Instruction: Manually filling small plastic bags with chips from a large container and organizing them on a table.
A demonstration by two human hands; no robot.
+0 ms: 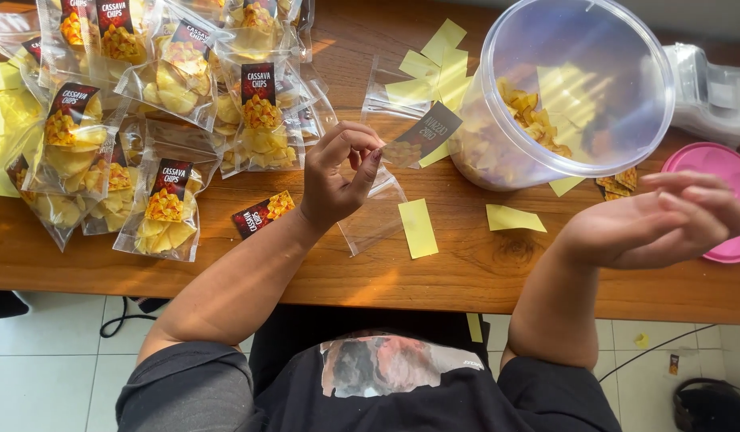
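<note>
Pinching a dark printed label (pixel 423 134) by its corner, my left hand (pixel 338 172) held thumb and forefinger pressed together on the edge while the other fingers curled loosely out of the way, I judged so that the sticky side touched nothing. The label hung above an empty clear pouch (pixel 375 210) lying flat on the wooden table (pixel 466 264), close enough, it seemed, to come down on it without a long reach. My right hand (pixel 658 220) floated palm-up beside the pink lid (pixel 718 180), fingers loosely extended and together, gripping nothing that I could see.

The big clear tub (pixel 574 88) lay tipped on its side with its mouth facing me, chips (pixel 534 120) gathered along its lower wall; tilted that way, they were probably easy to scoop. Yellow backing strips (pixel 418 228) lay scattered around the pouch and beside the tub, dropped where they were peeled, by the look of it. A spare label (pixel 263 214) rested face-up near my left wrist, within easy reach.

Filled, labelled chip bags (pixel 168 210) were heaped at the far left of the table, overlapping one another and well apart from the tub, which kept the middle free for working. A stack of clear plastic (pixel 710 92) sat behind the tub at the right edge; what it was exactly, I could not tell
</note>
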